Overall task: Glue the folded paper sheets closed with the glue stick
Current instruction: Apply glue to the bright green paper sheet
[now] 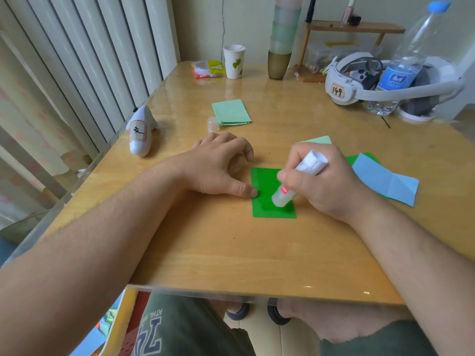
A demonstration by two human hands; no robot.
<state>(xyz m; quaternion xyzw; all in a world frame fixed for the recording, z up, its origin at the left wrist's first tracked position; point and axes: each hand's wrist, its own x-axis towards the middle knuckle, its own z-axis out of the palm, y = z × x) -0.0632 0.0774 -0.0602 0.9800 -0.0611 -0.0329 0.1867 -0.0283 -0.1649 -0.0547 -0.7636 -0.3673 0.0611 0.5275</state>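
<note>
Wooden table (231, 247) with green sheet (264, 201), pale-green stack (231, 111), blue sheet (385, 181), cap (213, 124), paper cup (234, 61)

A single wide-angle camera, worn on the person's head, looked forward and steeply down over a wooden table (231, 253) from the seated person's own side. It sat close enough that both forearms ran in from the bottom corners and the left hand (218, 165) and right hand (318, 181) filled the middle, with the person's lap and feet showing under the table's near edge. The table's far end and the wall behind it curved across the top, bent by the lens; no second view was there to share any part.
</note>
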